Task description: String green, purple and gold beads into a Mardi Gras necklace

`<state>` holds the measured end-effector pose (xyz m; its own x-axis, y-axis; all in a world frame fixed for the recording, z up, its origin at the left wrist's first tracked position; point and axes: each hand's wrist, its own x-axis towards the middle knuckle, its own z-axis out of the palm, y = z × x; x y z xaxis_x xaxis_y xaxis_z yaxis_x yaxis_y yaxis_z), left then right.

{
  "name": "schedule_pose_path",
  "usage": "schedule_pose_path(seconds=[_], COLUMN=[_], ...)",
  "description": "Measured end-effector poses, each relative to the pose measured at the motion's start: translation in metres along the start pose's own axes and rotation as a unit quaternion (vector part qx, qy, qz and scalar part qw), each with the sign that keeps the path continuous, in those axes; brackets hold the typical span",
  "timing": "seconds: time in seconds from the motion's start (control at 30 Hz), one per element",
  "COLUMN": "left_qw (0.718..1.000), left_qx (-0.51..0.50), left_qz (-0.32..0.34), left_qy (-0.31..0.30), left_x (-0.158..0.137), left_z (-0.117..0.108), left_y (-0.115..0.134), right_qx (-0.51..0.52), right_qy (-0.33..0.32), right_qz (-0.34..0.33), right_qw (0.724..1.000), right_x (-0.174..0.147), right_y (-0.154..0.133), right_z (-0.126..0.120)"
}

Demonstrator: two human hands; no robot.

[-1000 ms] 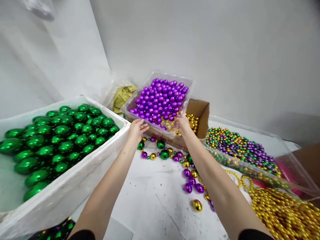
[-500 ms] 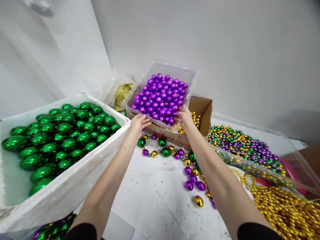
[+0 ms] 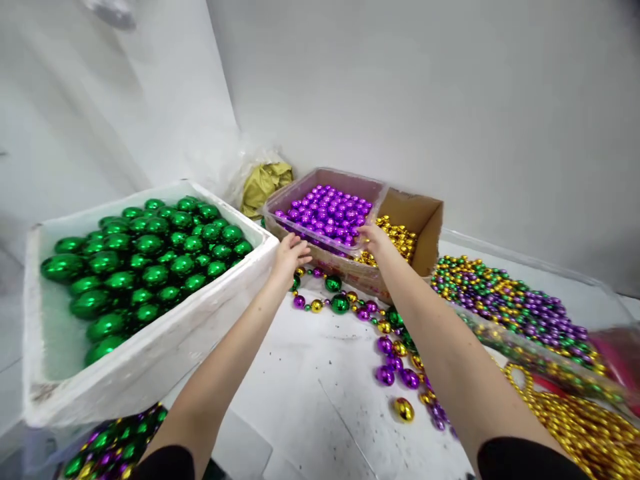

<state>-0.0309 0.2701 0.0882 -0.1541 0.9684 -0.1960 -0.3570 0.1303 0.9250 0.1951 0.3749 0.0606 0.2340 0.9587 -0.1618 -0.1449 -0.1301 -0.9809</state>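
A clear plastic tub (image 3: 320, 233) full of shiny purple beads (image 3: 327, 210) rests in the left part of a cardboard box (image 3: 425, 233). Gold beads (image 3: 397, 237) lie in the box to the tub's right. My left hand (image 3: 290, 257) is in front of the tub's near left side, its fingers spread and holding nothing. My right hand (image 3: 374, 238) is at the tub's near right corner, fingers bent round its rim. Below the hands, a garland (image 3: 341, 304) of large green, purple and gold beads lies along the box's front.
At left stands a white foam box (image 3: 150, 360) of large green beads. A clear tray of mixed small beads (image 3: 520, 307) and a heap of gold bead strands (image 3: 575, 420) are at right. A plastic bag with gold-coloured material (image 3: 265, 187) sits by the wall. One gold bead (image 3: 403, 410) lies loose.
The purple-bead tub has gone from tilted and raised to lower and flatter within the cardboard box. My left hand has come away from its edge. The view has shifted slightly.
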Motion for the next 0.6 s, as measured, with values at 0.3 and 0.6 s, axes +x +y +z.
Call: schedule_pose_path(seconds=[0.3, 0.6], left_qw=[0.83, 0.855], left_qx=[0.366, 0.514], left_qz=[0.009, 0.071], left_qy=[-0.42, -0.004], left_x=[-0.101, -0.072], left_z=[-0.082, -0.231], left_y=[0.043, 0.183], right_qx=[-0.119, -0.358], right_qy=[0.102, 0.112], right_qz=[0.034, -0.313], right_qw=[0.987, 0.873], right_x=[-0.024, -0.093], right_y=[-0.014, -0.033], right_z=[0.004, 0.048])
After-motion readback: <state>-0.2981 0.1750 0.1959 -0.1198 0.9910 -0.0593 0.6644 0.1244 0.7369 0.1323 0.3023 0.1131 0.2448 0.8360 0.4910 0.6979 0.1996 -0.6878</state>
